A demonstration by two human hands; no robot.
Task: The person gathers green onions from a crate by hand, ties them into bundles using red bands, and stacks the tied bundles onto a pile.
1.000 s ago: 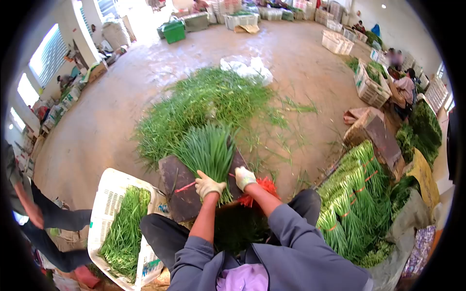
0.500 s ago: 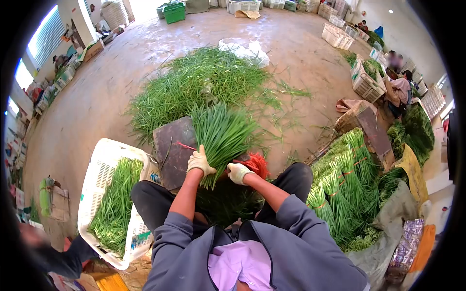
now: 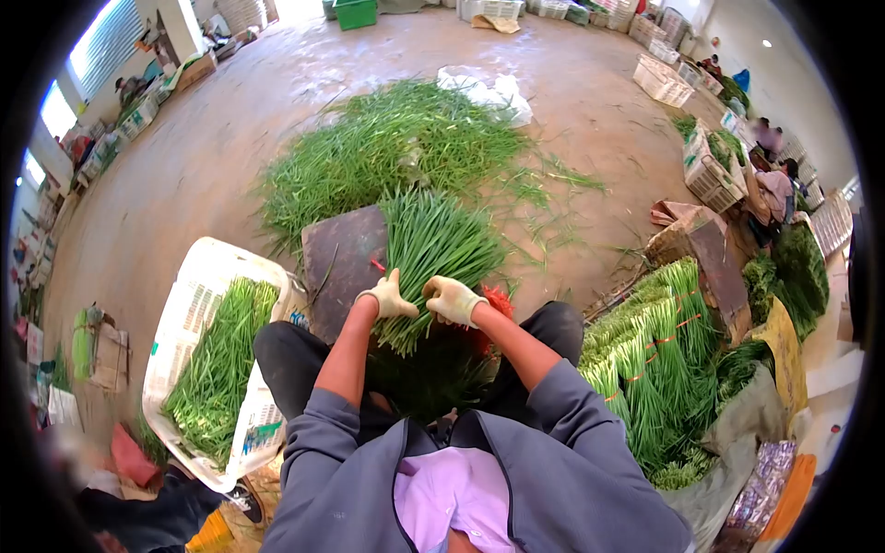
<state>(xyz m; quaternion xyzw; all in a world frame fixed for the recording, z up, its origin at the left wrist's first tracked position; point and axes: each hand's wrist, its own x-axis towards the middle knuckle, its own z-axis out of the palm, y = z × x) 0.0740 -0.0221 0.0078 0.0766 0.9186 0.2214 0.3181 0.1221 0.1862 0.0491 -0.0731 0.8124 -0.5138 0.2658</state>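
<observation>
A thick bunch of long green chives [image 3: 441, 240] lies over the right part of a dark flat board [image 3: 343, 249], its cut ends toward me. My left hand [image 3: 391, 297], in a pale glove, grips the bunch from the left near those ends. On the opposite side my right hand [image 3: 452, 300], gloved alike, has its fingers curled against the stalks. A bit of red tie [image 3: 377, 264] pokes out left of the bunch, above my left hand. Just beyond my right wrist is a cluster of red ties [image 3: 499, 304], partly hidden by the hand.
Loose greens [image 3: 369, 152] are heaped on the floor ahead, beside a white plastic sheet [image 3: 489, 92]. A white crate [image 3: 175, 323] of greens stands at my left. Tied bunches [image 3: 654, 359] are stacked at my right. Other people sit along the right wall.
My right hand has moved from beside the red ties up and left onto the bunch. My left hand still holds it. The whole view has shifted slightly.
</observation>
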